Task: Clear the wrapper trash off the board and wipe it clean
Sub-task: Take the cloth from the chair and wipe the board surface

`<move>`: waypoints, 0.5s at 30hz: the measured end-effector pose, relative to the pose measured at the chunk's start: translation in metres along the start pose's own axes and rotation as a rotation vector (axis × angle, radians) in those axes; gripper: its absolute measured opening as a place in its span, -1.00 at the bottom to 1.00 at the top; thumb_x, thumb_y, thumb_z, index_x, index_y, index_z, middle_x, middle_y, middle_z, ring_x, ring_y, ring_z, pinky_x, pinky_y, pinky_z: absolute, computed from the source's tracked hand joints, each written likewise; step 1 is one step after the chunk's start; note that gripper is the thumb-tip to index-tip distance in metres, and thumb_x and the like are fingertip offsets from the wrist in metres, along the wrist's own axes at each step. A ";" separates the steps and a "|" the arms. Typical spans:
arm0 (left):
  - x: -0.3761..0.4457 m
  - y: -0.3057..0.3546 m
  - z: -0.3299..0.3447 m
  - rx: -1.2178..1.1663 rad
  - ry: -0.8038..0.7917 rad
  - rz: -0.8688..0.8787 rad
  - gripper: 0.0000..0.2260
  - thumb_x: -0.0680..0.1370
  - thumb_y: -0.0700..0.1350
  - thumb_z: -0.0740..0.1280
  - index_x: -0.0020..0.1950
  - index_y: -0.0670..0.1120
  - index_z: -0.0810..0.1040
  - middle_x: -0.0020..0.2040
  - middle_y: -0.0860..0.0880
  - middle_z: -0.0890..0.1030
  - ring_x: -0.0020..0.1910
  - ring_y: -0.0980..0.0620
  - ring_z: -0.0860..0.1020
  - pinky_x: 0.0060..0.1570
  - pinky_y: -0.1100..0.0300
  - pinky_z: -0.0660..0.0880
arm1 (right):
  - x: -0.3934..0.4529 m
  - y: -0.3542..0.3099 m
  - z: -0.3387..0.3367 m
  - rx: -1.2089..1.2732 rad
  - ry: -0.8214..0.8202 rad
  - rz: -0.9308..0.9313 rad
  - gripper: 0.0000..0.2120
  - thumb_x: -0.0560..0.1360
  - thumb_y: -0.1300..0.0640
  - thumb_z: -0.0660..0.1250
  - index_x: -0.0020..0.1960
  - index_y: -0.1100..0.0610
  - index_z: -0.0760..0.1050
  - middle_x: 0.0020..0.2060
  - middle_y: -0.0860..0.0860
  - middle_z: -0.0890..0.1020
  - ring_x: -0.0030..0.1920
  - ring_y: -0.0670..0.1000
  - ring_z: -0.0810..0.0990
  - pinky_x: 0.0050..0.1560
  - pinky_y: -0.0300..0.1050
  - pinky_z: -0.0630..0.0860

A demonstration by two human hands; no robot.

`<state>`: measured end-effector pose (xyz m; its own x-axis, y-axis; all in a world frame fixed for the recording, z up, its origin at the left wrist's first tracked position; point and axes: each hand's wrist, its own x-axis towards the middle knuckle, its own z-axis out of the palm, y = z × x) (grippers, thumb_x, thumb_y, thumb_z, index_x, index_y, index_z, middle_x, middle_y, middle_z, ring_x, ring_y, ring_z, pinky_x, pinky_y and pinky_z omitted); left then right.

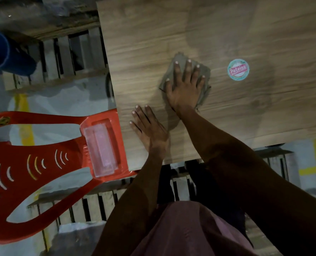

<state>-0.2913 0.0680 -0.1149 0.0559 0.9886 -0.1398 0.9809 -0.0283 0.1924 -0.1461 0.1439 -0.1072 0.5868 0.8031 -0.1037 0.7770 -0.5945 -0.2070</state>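
Right hand point(185, 85) flat on (seemingly grey) cloth point(205, 71), board point(227, 24)

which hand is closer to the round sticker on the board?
Right. The right hand presses flat on the grey cloth, just left of the sticker. The left hand rests flat near the board's lower left edge, farther away.
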 end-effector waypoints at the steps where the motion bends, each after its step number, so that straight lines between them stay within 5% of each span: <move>1: 0.002 -0.001 -0.001 -0.007 -0.003 0.006 -0.43 0.64 -0.14 0.08 0.67 -0.15 0.09 0.66 -0.28 0.07 0.64 -0.31 0.05 0.58 -0.29 0.00 | -0.002 -0.006 0.002 -0.003 -0.018 -0.002 -0.35 0.64 -0.24 -0.01 0.69 -0.09 0.03 0.68 0.13 0.05 0.66 0.31 0.00 0.59 0.35 -0.05; 9: 0.003 -0.003 -0.002 -0.043 -0.015 0.038 -0.39 0.59 -0.16 0.14 0.65 -0.20 0.14 0.64 -0.30 0.13 0.61 -0.36 0.12 0.56 -0.31 0.07 | 0.012 -0.029 0.009 0.021 -0.098 -0.375 -0.34 0.60 -0.24 0.09 0.66 -0.08 0.16 0.67 0.11 0.12 0.65 0.29 0.05 0.58 0.33 -0.01; 15: 0.010 0.027 -0.019 -0.179 -0.002 -0.123 -0.47 0.57 -0.17 0.17 0.57 -0.19 0.33 0.61 -0.26 0.26 0.59 -0.30 0.21 0.57 -0.27 0.09 | 0.063 0.001 -0.007 0.001 -0.094 -0.278 -0.34 0.62 -0.27 0.02 0.67 -0.10 0.09 0.68 0.08 0.08 0.67 0.27 -0.02 0.59 0.32 -0.06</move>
<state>-0.2680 0.0802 -0.0926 -0.0616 0.9827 -0.1749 0.9317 0.1194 0.3430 -0.1068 0.1937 -0.1071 0.3273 0.9356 -0.1324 0.9049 -0.3507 -0.2412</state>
